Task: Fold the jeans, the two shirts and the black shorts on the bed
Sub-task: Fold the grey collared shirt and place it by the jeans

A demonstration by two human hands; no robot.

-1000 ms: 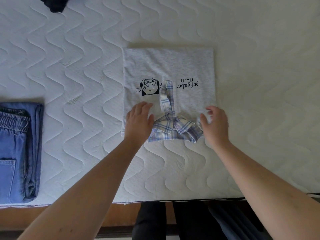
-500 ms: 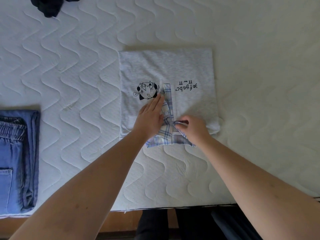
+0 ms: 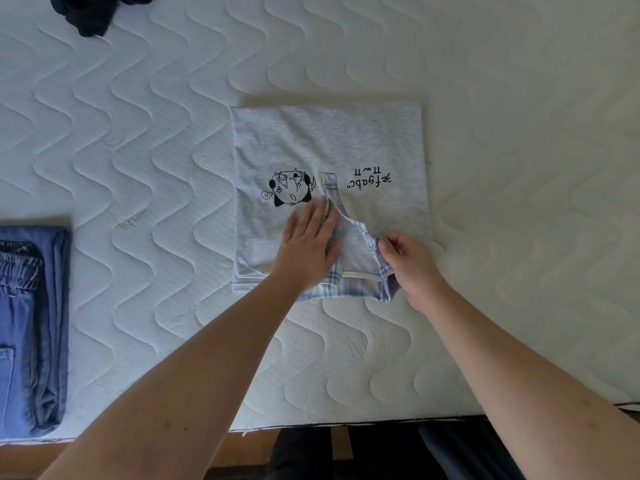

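The left hand [image 3: 308, 244] lies flat, fingers straight, pressing the folded grey T-shirt [image 3: 329, 150] mid-mattress [image 3: 519, 133]. The right hand [image 3: 408, 265] pinches its plaid collar [image 3: 375, 244], apparently. Folded jeans [image 3: 31, 327] lie left; black shorts [image 3: 93, 12] beyond.

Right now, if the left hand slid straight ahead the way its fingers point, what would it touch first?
The left hand lies flat on the grey printed T-shirt, fingers aimed up-right. It would probably meet the checked blue-and-white placket strip first, beside the black cartoon print.
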